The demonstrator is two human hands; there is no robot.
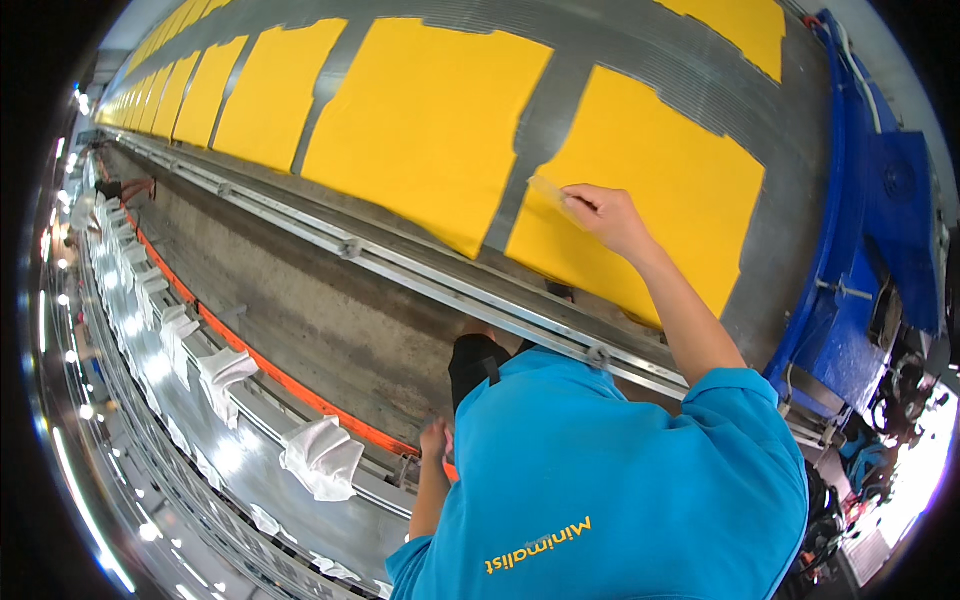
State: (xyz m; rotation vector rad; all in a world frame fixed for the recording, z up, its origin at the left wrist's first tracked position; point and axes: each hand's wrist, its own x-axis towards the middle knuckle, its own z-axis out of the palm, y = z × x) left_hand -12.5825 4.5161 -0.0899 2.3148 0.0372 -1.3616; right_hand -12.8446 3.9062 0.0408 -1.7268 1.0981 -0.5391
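Over the nearest yellow fabric panel (660, 180), my right hand (610, 218) is closed around a thin, translucent flat strip (556, 196). Its far end reaches the panel's left edge, beside a grey gap. I cannot tell whether the strip touches the cloth. A larger yellow panel (425, 120) lies flat just left of it. My left hand (434, 440) hangs low beside my blue shirt, away from the panels. Its fingers are partly hidden, so whether it holds anything does not show.
The long grey table (690, 45) carries a row of yellow panels and has a metal rail (400, 265) along its near edge. Blue machinery (850, 260) stands at the right end. Across the aisle, white cloths (322, 458) hang by an orange strip (270, 370). Another person (105, 190) is far left.
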